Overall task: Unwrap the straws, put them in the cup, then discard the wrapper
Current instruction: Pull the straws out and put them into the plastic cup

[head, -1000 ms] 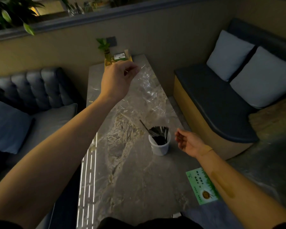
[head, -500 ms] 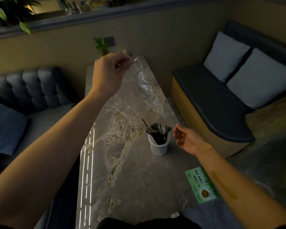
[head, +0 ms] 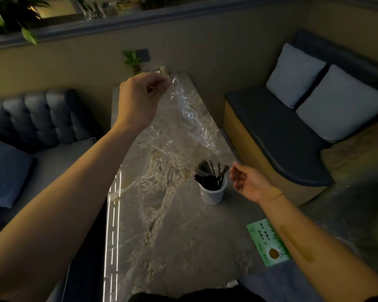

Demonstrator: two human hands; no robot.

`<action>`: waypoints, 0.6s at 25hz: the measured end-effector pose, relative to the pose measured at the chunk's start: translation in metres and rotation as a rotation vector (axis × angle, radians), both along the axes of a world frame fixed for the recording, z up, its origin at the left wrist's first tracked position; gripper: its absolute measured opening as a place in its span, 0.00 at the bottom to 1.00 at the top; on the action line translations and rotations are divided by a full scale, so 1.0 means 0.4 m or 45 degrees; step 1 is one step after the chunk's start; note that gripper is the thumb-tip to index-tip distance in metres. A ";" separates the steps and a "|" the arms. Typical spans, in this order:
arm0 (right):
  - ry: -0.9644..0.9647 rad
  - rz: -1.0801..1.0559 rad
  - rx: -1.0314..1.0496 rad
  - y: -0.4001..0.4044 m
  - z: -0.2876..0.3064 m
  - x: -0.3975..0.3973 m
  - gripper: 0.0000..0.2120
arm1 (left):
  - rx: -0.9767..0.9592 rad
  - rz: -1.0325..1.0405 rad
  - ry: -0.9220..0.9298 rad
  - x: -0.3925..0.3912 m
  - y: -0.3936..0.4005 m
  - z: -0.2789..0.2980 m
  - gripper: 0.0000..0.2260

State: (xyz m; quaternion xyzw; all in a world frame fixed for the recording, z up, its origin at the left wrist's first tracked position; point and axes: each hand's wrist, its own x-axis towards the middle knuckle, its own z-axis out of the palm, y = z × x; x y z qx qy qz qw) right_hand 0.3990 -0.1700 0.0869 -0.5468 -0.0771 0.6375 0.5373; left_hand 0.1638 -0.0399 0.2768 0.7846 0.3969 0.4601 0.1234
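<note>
Left hand (head: pixel 140 99) raised over the tabletop's (head: pixel 172 247) far end, grip pinching a corner of the clear wrapper (head: pixel 183 125) hanging slack, white cup (head: pixel 213 192) of dark straws (head: pixel 210 173) near the right edge, right hand (head: pixel 250 184) just beside it, grip released, fingers loosely curled

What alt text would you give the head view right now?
The left hand holds a clear wrapper up by one corner above a marble table, while dark straws stand in a white cup. The right hand is open and empty beside the cup.
</note>
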 end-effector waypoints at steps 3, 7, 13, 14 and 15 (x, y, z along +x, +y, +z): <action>-0.078 -0.017 0.044 0.018 0.033 -0.007 0.07 | -0.028 0.018 -0.036 -0.048 0.031 0.012 0.08; -0.324 -0.020 0.204 0.062 0.090 -0.042 0.05 | -0.207 0.185 -0.203 -0.204 0.056 -0.060 0.07; -0.695 0.332 0.361 0.153 0.131 -0.205 0.07 | -0.783 0.588 -0.691 -0.515 -0.039 -0.338 0.04; -0.737 0.391 0.373 0.168 0.127 -0.244 0.08 | -0.858 0.627 -0.732 -0.559 -0.072 -0.385 0.05; -0.774 0.432 0.374 0.177 0.119 -0.278 0.08 | -0.930 0.652 -0.772 -0.594 -0.106 -0.430 0.04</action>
